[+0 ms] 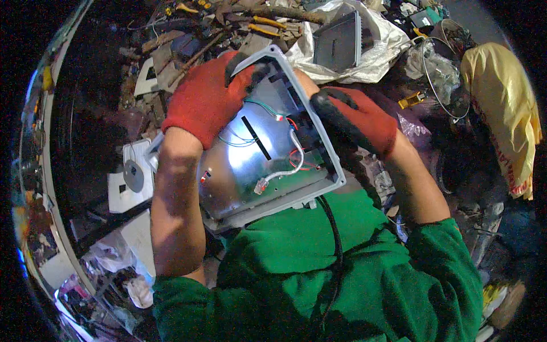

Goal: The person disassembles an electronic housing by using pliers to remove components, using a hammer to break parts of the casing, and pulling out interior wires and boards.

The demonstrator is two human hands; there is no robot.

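An open grey electrical housing (336,181) rests tilted against my lap, its shiny metal inner plate (233,165) facing up. Inside lie a white cable with a clear plug (299,151), thin green wires (263,104) and red wires; a black cord (337,233) runs out at the near side. My left hand (205,97), in a red glove with dark fingertips, is closed over the far left edge, fingers partly inside. Against the outer right rim, my right hand (359,117), gloved alike, has its fingers curled; some fingertips are hidden in shadow.
Beyond the housing, a white sack (376,60) bears a grey box-shaped cover (337,45). Scrap and yellow-handled pliers (268,23) lie at the far side. To the right are a yellow sack (496,97) and loose cable; white plates (128,188) lie left.
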